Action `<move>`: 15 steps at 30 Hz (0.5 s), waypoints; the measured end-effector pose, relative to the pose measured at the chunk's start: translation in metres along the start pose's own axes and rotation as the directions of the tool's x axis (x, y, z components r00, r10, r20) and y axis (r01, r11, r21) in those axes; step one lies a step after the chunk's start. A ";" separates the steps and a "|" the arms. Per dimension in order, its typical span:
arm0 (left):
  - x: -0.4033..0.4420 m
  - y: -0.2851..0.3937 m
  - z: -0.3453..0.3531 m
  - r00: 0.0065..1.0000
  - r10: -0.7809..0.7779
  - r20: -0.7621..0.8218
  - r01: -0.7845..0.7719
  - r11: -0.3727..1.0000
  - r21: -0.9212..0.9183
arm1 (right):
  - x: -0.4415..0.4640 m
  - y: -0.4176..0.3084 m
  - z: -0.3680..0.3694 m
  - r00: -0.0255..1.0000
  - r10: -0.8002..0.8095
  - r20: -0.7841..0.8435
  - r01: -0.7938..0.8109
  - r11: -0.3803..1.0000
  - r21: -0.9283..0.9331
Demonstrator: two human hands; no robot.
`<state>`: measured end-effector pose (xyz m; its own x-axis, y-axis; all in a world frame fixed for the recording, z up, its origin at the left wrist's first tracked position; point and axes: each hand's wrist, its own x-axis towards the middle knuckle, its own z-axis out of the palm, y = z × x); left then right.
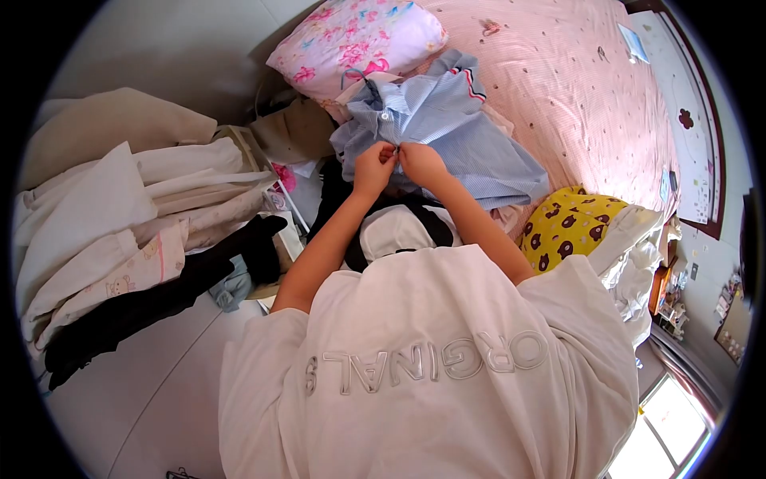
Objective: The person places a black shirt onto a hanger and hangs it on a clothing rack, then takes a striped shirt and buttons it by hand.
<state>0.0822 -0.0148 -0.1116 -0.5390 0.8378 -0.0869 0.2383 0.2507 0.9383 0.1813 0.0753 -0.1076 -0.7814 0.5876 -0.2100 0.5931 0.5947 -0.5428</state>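
Observation:
A light blue striped shirt (447,116) with a collar, a pale button and a red, white and dark trim band lies spread at the bed's near edge. My left hand (375,167) is closed, its fingers pinching the front edge of the shirt. Close beside it, my right hand (422,166) pinches the same front edge, fingertips almost touching the left ones. Whatever small part sits between the fingertips is hidden. A thin blue hook, like a hanger's, shows near the shirt's collar.
A floral pillow (359,44) lies on the pink bedsheet (574,88) behind the shirt. Piled clothes (88,199) and black garments (159,307) are at left. A yellow bear-print cloth (570,227) sits at right. A window (666,423) is at lower right.

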 end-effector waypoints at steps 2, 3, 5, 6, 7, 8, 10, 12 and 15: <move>0.001 -0.006 0.001 0.998 -0.054 0.027 0.056 0.996 -0.076 | -0.002 -0.001 -0.003 1.000 -0.012 -0.010 0.012 0.999 0.033; 0.002 -0.019 0.002 0.994 -0.094 0.057 0.102 0.984 -0.144 | -0.003 -0.001 -0.004 0.999 -0.026 -0.019 0.027 0.998 0.058; 0.008 -0.030 0.000 0.976 -0.160 0.151 0.192 0.954 -0.230 | -0.004 0.000 -0.005 0.998 -0.053 -0.025 0.055 0.995 0.088; 0.011 -0.031 -0.002 0.960 -0.187 0.210 0.237 0.939 -0.248 | -0.004 0.001 -0.004 0.998 -0.066 -0.022 0.068 0.993 0.093; 0.011 -0.032 -0.004 0.940 -0.212 0.268 0.283 0.922 -0.262 | -0.005 0.003 -0.003 0.997 -0.081 -0.018 0.082 0.992 0.099; 0.011 -0.033 -0.005 0.930 -0.219 0.295 0.288 0.933 -0.216 | -0.005 0.004 -0.002 0.995 -0.096 -0.029 0.099 0.989 0.113; 0.013 -0.029 -0.008 0.909 -0.233 0.345 0.290 0.949 -0.124 | -0.004 0.007 -0.001 0.990 -0.128 -0.054 0.134 0.981 0.138; 0.013 -0.026 -0.008 0.911 -0.196 0.363 0.289 0.931 -0.224 | -0.004 0.007 -0.003 0.992 -0.118 -0.042 0.123 0.981 0.147; 0.012 -0.025 -0.010 0.897 -0.231 0.376 0.382 0.832 -0.401 | -0.003 0.001 -0.011 0.994 -0.092 -0.056 0.099 0.984 0.147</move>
<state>0.0618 -0.0157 -0.1324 -0.2347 0.8764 -0.4205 -0.3318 0.3344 0.8821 0.1863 0.0796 -0.0988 -0.8204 0.5603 -0.1138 0.4779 0.5627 -0.6746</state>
